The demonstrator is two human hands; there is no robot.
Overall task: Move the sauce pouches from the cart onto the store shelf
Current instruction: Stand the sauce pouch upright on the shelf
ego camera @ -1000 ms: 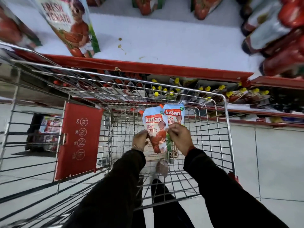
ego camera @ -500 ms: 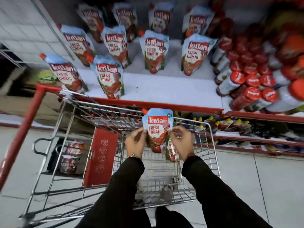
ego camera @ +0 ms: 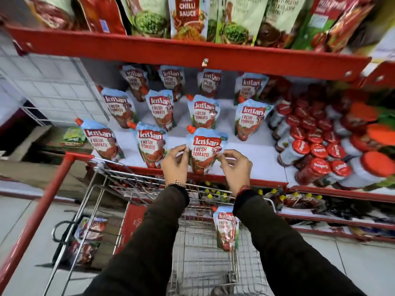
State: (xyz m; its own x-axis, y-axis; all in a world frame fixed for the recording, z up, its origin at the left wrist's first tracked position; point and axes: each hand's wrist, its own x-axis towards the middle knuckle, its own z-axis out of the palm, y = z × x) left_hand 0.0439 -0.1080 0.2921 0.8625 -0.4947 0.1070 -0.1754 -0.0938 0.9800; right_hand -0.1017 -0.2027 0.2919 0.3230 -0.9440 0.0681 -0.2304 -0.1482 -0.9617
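A blue-and-red Kissan tomato sauce pouch (ego camera: 204, 151) stands upright at the front edge of the white store shelf (ego camera: 259, 155). My left hand (ego camera: 175, 164) pinches its left side and my right hand (ego camera: 235, 168) pinches its right side. Several matching pouches stand in rows on the shelf behind and to the left, such as one pouch (ego camera: 152, 144) right beside it. One more pouch (ego camera: 226, 228) leans upright inside the wire cart (ego camera: 192, 248) below my right forearm.
Red-capped jars (ego camera: 316, 150) crowd the shelf's right side. A red upper shelf (ego camera: 181, 53) with other sauce packs overhangs. The cart's red handle (ego camera: 40, 212) runs down the left. A lower shelf (ego camera: 310, 201) holds yellow-capped packs.
Both hands lifted one pouch up out of the cart and forward onto the shelf's front edge. The second pouch stayed in the cart. My view tilted up toward the shelves.
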